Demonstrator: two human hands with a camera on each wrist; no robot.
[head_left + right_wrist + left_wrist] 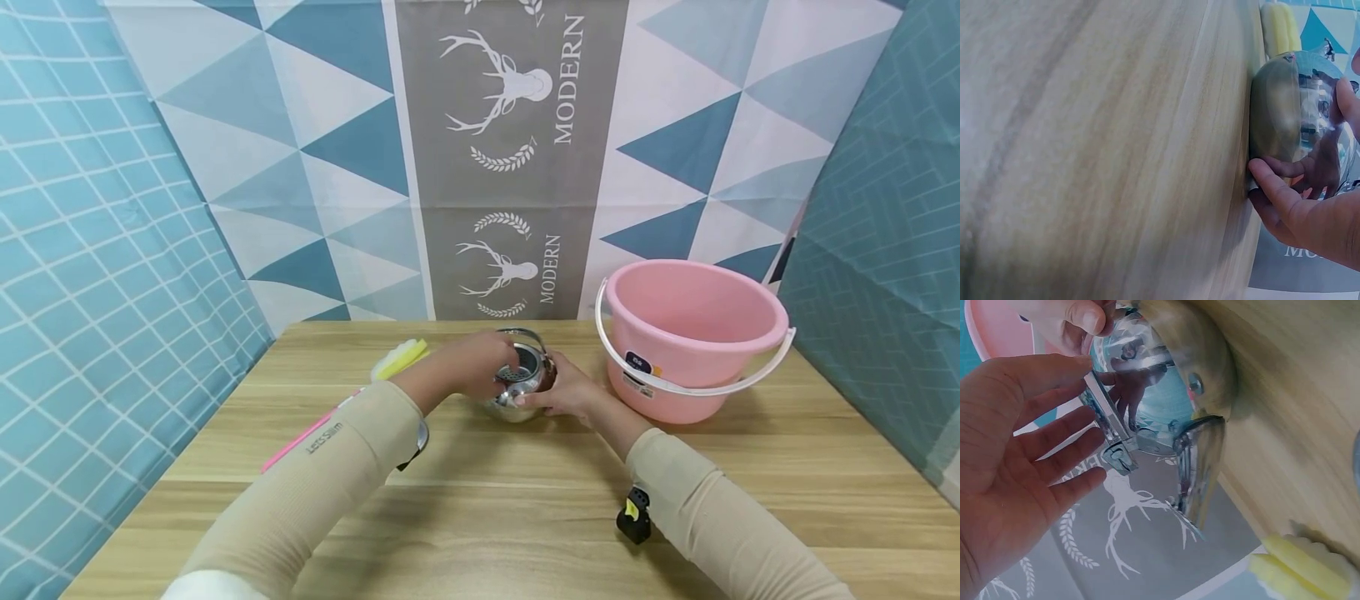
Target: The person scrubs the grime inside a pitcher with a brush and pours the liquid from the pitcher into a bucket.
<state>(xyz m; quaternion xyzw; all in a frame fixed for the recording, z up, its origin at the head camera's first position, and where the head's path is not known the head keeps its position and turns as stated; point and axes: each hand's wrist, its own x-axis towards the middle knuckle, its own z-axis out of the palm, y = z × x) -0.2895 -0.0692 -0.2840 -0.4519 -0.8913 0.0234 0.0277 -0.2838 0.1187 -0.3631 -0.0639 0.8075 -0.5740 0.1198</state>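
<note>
A shiny metal teapot (517,407) stands upright on the wooden table, its mouth uncovered and its loop handle (531,335) raised behind. Inside the mouth sits a perforated strainer (514,374). My right hand (564,390) holds the teapot's body from the right. In the right wrist view, its thumb (1349,100) lies on the upper body and its fingers (1275,190) are at the base. Over the mouth is my left hand (480,364). Its thumb (1063,367) touches the rim, and the other fingers (1075,425) extend loosely across the mouth.
A pink bucket (701,342) with a white handle stands close on the right. On the left lie a yellow-and-white sponge (400,360) and a thin pink stick (300,439). A shiny round-edged thing (423,436) is partly hidden by the left sleeve. Patterned cloth (360,167) hangs behind.
</note>
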